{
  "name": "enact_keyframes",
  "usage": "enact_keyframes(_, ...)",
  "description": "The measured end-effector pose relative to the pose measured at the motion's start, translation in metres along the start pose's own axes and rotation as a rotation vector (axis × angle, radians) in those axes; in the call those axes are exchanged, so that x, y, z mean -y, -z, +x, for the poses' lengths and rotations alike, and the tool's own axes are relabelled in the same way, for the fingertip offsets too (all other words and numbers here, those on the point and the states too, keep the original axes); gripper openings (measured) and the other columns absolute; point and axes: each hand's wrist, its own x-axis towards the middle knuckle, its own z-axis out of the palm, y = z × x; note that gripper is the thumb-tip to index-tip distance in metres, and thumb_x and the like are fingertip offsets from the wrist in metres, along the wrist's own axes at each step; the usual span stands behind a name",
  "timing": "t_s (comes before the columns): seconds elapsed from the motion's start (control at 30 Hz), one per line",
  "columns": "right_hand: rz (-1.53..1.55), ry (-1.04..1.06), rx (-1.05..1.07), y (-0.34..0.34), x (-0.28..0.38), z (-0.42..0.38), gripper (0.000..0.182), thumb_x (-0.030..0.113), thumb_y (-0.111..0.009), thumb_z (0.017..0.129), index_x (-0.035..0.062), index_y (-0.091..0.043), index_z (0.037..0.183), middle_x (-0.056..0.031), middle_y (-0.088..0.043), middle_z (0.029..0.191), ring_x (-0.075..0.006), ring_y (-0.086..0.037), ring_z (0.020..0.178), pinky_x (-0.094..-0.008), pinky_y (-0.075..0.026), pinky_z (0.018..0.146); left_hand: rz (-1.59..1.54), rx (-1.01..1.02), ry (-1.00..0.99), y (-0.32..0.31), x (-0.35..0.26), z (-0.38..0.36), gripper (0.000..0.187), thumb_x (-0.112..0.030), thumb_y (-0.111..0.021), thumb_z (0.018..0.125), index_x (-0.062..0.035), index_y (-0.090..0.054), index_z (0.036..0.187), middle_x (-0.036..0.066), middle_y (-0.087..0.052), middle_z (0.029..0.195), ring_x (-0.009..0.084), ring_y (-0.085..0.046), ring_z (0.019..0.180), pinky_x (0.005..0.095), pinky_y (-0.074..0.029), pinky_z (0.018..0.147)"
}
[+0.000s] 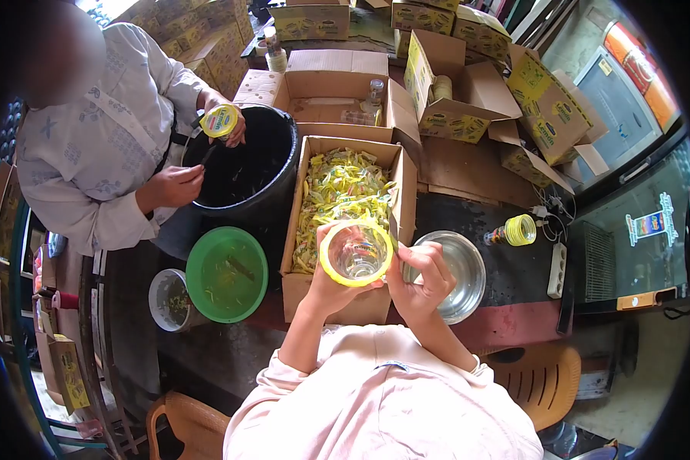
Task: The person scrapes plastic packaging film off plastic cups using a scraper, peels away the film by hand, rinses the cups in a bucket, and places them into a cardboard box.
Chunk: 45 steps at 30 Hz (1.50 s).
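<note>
Clear, yellow-rimmed jar (pixel 358 259), mouth toward the camera, sits just below the frame's centre within the curled left hand (pixel 331 290). The half-closed right hand (pixel 424 285) meets its right edge; what those fingers grip, I cannot tell. Beyond lies an open carton (pixel 408 190).

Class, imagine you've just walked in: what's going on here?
The person's left hand holds a clear cup with a yellow rim; the right hand is at its side. By them is an open box of yellow scraps. A co-worker holds a yellow-topped cup by a black tub. A green basin and glass bowl flank the box.
</note>
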Motion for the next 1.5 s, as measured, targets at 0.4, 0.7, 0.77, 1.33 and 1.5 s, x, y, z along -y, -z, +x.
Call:
enact_keyframes(0.4,0.062,-0.190,0.013,0.002,-0.003,-0.008,0.017,-0.003,-0.071,0.065,0.0050,-0.064,0.078,-0.0055,-0.060,0.066,-0.0181,-0.056,0.061,-0.0269,-0.044,0.057,-0.267,0.047,0.118,0.004,0.009,-0.003,0.078,-0.021,-0.084,0.063,-0.0082,-0.035,0.122,0.005,-0.043,0.115,0.0165,-0.046,0.108,0.0312,-0.046,0.088)
enact_keyframes(0.7,0.028,-0.110,-0.002,0.003,0.002,-0.004,0.018,-0.003,-0.071,0.064,0.0062,-0.064,0.078,-0.0042,-0.059,0.066,-0.0176,-0.055,0.061,-0.0271,-0.044,0.058,-0.422,0.055,0.217,0.006,0.010,-0.009,0.071,-0.030,-0.075,0.075,-0.0025,-0.035,0.127,0.008,-0.046,0.121,0.0177,-0.044,0.115,0.0318,-0.038,0.097)
enact_keyframes(0.77,0.028,-0.102,-0.001,0.002,0.003,-0.004,0.019,-0.003,-0.071,0.064,0.0069,-0.064,0.078,-0.0036,-0.059,0.066,-0.0174,-0.054,0.061,-0.0271,-0.044,0.058,-0.436,0.073,0.199,0.006,0.008,-0.007,0.070,-0.028,-0.074,0.075,-0.0023,-0.035,0.128,0.008,-0.046,0.121,0.0179,-0.044,0.114,0.0316,-0.039,0.096)
enact_keyframes(1.33,0.101,-0.042,0.051,0.006,-0.004,-0.002,0.020,-0.003,-0.073,0.064,0.0083,-0.065,0.078,-0.0027,-0.058,0.064,-0.0165,-0.053,0.059,-0.0266,-0.041,0.057,-0.128,0.120,0.134,0.003,-0.006,-0.011,0.077,-0.002,-0.080,0.057,-0.0057,-0.039,0.122,0.006,-0.048,0.113,0.0168,-0.052,0.104,0.0311,-0.044,0.090)
enact_keyframes(1.5,0.129,-0.075,0.084,0.010,-0.004,-0.004,0.018,-0.002,-0.074,0.065,0.0075,-0.066,0.078,-0.0035,-0.060,0.064,-0.0164,-0.053,0.058,-0.0263,-0.041,0.056,-0.095,0.100,0.117,0.013,-0.001,-0.012,0.084,-0.008,-0.083,0.052,-0.0064,-0.039,0.124,0.005,-0.047,0.113,0.0166,-0.050,0.104,0.0311,-0.043,0.091)
